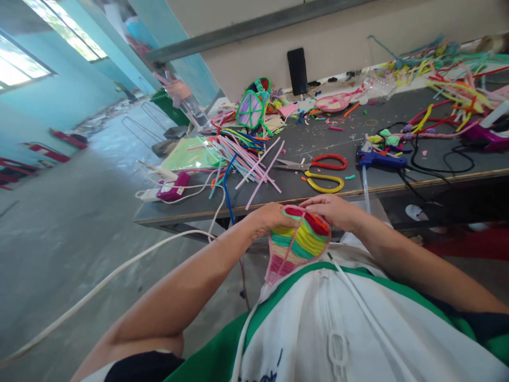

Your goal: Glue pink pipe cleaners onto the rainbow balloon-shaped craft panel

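The table [191, 209], dark-topped and worn along its front edge, runs out of view at the right. My forearms reach toward it from either side, elbows out and bent; the right one is cut off by the picture's edge. Between them, just short of the table edge and against my top [302, 329], is the striped panel [300, 241], fan-shaped, wound in fuzzy bands with a pink rim. My left hand [270, 218] is closed on its upper left side, thumb across the face, other fingers hidden behind. My right hand [332, 208] bends over the upper right rim, fingers nearly closed on it; its thumb is hard to make out. Beyond lie slender pipe cleaners [254, 162], then metal scissors [309, 173], blades apart.
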The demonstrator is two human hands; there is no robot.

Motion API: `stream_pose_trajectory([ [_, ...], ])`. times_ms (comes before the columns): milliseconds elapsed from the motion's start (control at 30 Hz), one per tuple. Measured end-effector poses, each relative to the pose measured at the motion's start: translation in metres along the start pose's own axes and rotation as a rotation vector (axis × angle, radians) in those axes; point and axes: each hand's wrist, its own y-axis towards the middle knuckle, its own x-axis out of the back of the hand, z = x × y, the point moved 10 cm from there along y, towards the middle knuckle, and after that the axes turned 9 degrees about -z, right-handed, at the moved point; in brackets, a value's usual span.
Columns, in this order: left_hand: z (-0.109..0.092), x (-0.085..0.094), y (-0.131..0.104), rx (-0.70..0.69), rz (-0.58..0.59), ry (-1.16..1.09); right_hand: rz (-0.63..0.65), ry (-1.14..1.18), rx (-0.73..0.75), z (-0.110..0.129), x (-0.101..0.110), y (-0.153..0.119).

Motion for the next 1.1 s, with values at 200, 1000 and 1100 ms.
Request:
stream_pose_trajectory([
  [200,0.000,-0.001,0.001,0.010,-0.007,0.039,0.064,0.051,-0.029,-0.008,0.003,-0.001],
  [1000,0.004,-0.003,0.003,0.033,-0.026,0.007,-0.126,-0.130,0.107,0.005,0.004,-0.001],
  [1100,0.004,-0.005,0.005,0.028,-0.015,-0.013,-0.148,-0.130,0.107,0.004,0.005,0.000],
])
